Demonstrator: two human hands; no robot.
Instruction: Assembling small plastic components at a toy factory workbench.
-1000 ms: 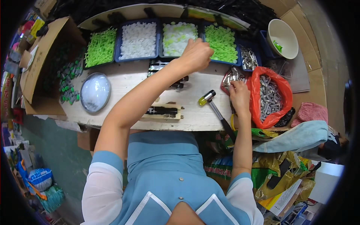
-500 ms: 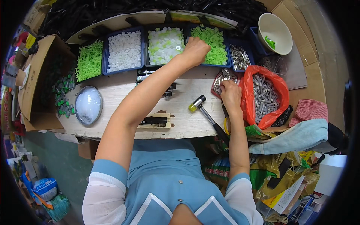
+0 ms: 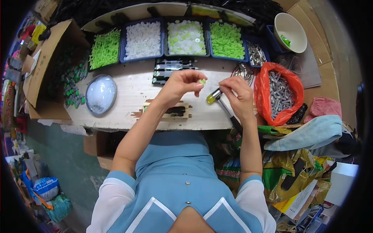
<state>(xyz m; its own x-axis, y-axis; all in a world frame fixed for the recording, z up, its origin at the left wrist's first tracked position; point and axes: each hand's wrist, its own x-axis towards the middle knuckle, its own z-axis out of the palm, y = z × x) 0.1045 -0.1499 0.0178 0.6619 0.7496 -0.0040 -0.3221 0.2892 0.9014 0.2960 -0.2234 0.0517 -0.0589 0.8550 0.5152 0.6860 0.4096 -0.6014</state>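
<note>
Above the middle of the bench, my left hand (image 3: 175, 88) pinches a small light-green plastic piece (image 3: 202, 81) between thumb and fingertips. Facing it, my right hand (image 3: 241, 95) is closed in a pinch; a thin, tiny tip shows at its fingers, too small to make out. Under the right hand lies a hammer (image 3: 211, 98) with a yellow and black head, partly covered. Below the left wrist sits a wooden block (image 3: 188, 112) with a dark part in its slot. Several black and silver tube-like pieces (image 3: 162, 73) lie in a row behind the left hand.
Along the back stand bins of green sticks (image 3: 105, 48), white caps (image 3: 143, 40), mixed caps (image 3: 186, 37) and green caps (image 3: 227, 40). Small metal parts (image 3: 243, 72) lie behind my right hand. A red bag (image 3: 262, 105) holds grey pieces. A round dish (image 3: 101, 95) sits left.
My left hand has come back from the green caps bin with a small green piece. My right hand has left the metal parts and moved left and nearer, toward the other hand.
</note>
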